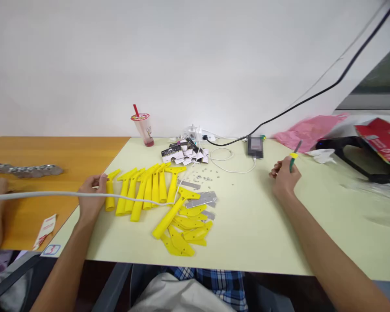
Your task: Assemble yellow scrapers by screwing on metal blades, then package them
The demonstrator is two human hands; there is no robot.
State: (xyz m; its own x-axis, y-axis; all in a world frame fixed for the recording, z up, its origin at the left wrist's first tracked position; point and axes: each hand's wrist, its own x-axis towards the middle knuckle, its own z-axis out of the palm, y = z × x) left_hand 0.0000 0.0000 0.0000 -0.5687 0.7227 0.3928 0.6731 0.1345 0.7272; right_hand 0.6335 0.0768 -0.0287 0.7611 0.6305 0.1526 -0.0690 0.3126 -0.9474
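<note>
Yellow handles (143,190) are laid on the bench (243,225), the leftmost touched by the left hand (92,187), its grip unclear, a green-handled tool (292,164) clasped in the right hand (284,177).

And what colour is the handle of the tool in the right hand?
The handle is green and yellow: head view.

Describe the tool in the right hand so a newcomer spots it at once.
Toward the right of the pale yellowish tabletop, below and left of a pink plastic bag, is the right hand. It grips a green and yellow tool with a metal shaft. Its green end distinguishes it from the yellow plastic T-shaped handles.
</note>
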